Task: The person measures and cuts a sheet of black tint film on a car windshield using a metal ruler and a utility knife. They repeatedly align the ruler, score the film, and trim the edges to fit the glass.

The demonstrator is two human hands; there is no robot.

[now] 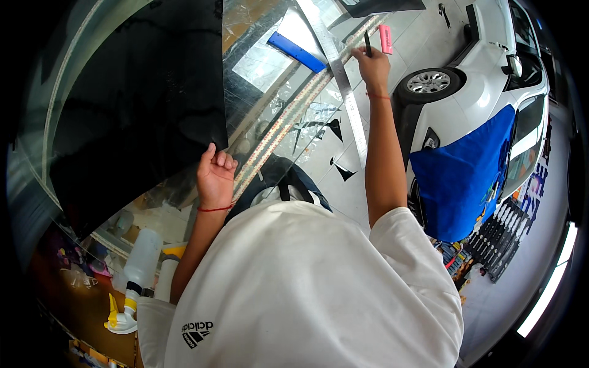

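Dark window-tint film [141, 92], a large black glossy sheet, lies spread over a glass cutting table [270, 80] and fills the upper left of the head view, its lower right corner reaching the person's left hand [215, 175]. Nearest the camera, a white short-sleeved shirt [307, 288] covers the person's shoulders and fills the lower middle of the frame. At the lower left stand two white plastic spray bottles [144, 260], with a yellow-and-white funnel-shaped tool [116, 316] beside them. Left hand, a thin red string at its wrist, curls its fingers round the film's lower edge at that corner, thumb up against the sheet, holding it. Two small black triangular offcuts [340, 168] lie on the glass between the arms. A long steel ruler [343, 86] runs diagonally up the table, crossing a patterned measuring strip [288, 119] set along the glass. Right hand [373, 64], arm stretched well forward, presses on the ruler's upper part and pinches a slim black cutting knife [367, 44] between closed fingers. Just beyond it lies a pink rectangular block [386, 38]; to its left rests a blue flat squeegee bar [296, 51]. Farther right, a white car [491, 80] stands on the pale floor, a blue cloth [466, 178] draped over its front end.
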